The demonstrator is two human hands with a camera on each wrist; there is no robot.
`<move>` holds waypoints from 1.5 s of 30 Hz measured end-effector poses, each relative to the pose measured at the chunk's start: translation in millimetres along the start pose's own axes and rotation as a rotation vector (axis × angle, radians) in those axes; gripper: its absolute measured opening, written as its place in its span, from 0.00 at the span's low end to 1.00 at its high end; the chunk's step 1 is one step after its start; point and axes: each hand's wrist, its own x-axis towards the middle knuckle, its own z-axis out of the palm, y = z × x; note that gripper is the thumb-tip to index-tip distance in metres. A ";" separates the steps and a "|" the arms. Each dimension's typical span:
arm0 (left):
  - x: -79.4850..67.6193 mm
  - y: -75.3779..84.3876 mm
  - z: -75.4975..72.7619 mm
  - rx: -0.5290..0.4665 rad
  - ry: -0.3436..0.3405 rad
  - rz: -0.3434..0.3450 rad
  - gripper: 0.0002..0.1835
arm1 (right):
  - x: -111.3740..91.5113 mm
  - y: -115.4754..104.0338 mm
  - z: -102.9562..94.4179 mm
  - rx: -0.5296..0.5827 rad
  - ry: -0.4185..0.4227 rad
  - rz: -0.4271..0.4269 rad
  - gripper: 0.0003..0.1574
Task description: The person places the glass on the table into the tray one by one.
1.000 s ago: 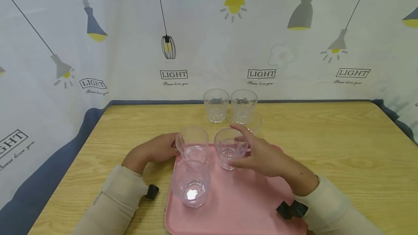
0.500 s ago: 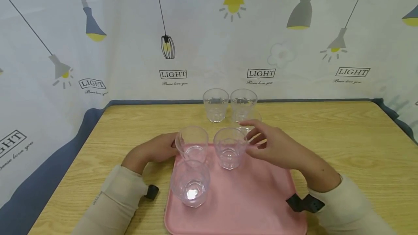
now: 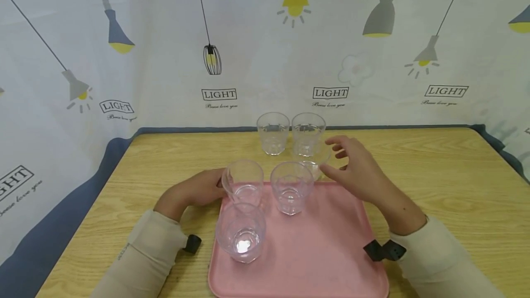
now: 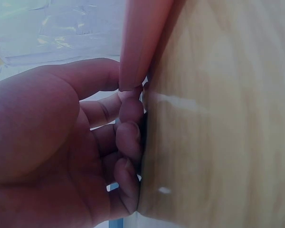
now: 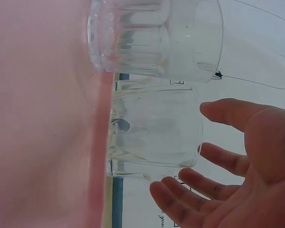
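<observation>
My left hand (image 3: 200, 188) is at the far left corner of the pink tray (image 3: 320, 252). In the left wrist view its thumb lies against the tray's rim (image 4: 141, 42), with the fingers curled at the underside, so it grips the edge. Three clear plastic cups stand upright on the tray: one front left (image 3: 241, 236), one back left (image 3: 245, 180) and one back middle (image 3: 291, 197). My right hand (image 3: 358, 174) reaches past the tray's far edge, fingers spread beside a clear cup (image 5: 154, 128); whether they touch it I cannot tell.
Two more clear cups, a left one (image 3: 273, 139) and a right one (image 3: 307, 125), stand near the table's back edge. The wooden table (image 3: 447, 183) meets a printed curtain (image 3: 265, 59) behind. The right half of the tray has no cups.
My right hand has let go of the back middle cup on the tray and moved right and away, to the cup behind the tray. The left hand has stayed put.
</observation>
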 end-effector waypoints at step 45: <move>-0.1 2.0 -0.2 0.011 0.003 0.009 0.30 | 8.6 20.5 5.1 -0.051 0.128 0.054 0.29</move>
